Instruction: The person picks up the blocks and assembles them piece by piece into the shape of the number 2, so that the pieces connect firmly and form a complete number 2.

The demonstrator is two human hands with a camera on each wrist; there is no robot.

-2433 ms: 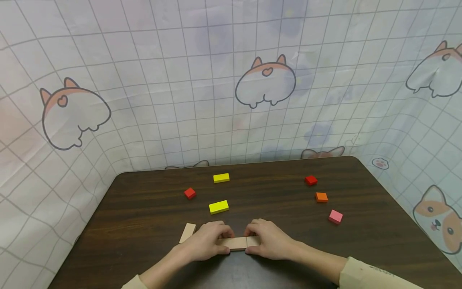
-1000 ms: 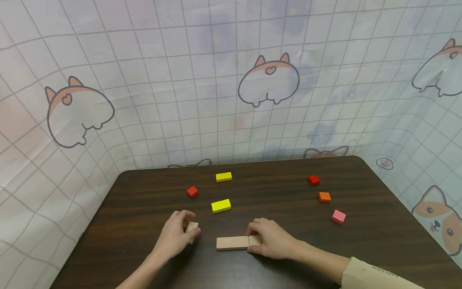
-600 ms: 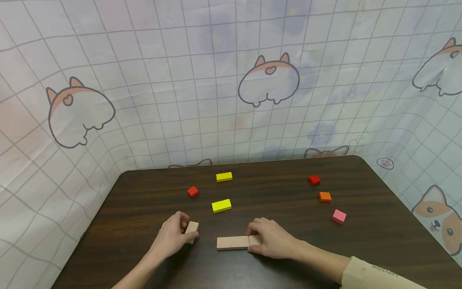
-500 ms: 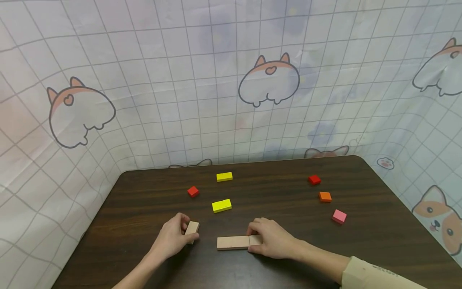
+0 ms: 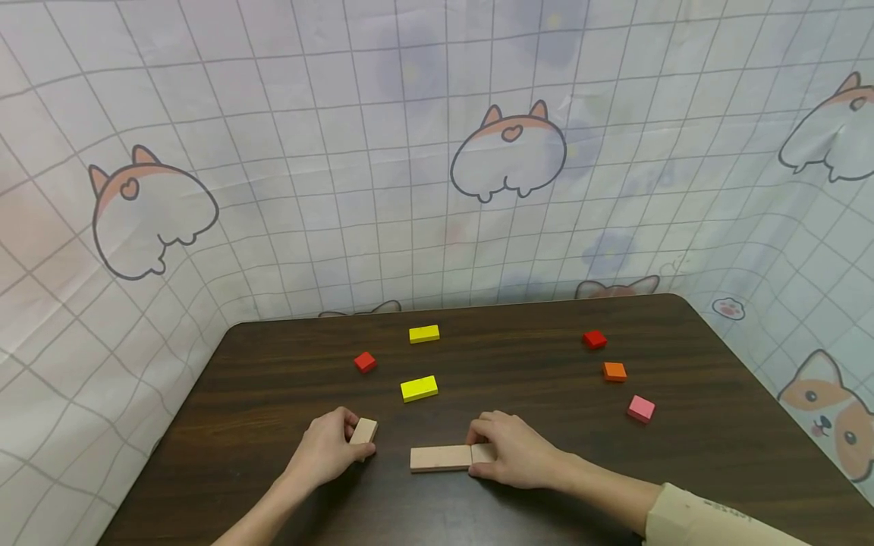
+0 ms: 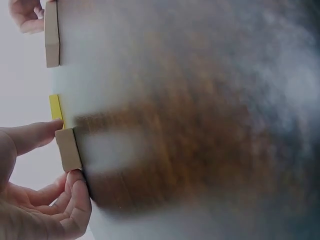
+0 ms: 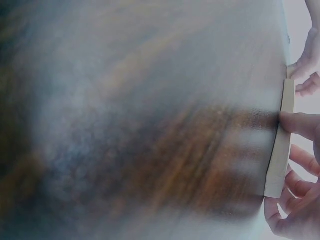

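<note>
Two plain wooden blocks lie end to end near the front middle of the table in the head view. The longer-looking left block (image 5: 440,458) is uncovered, while the right block (image 5: 482,453) is partly hidden by my right hand (image 5: 515,453), which pinches it between thumb and fingers. Off to the left, a separate wooden block (image 5: 365,431) lies at a slant. My left hand (image 5: 324,447) holds it; the left wrist view shows that block (image 6: 69,150) between the thumb and the fingertips. The right wrist view catches the row of joined blocks (image 7: 281,145) edge-on.
Two yellow blocks (image 5: 419,389) and a red block (image 5: 365,362) lie beyond my left hand. Towards the right stand a dark red block (image 5: 595,340), an orange block (image 5: 614,371) and a pink block (image 5: 641,409). A patterned cloth (image 5: 382,189) rises behind the dark table (image 5: 273,371).
My left hand has left the joined blocks and moved left to the slanted block, which it now grips. My right hand stays on its block. In the last half second little has moved.
</note>
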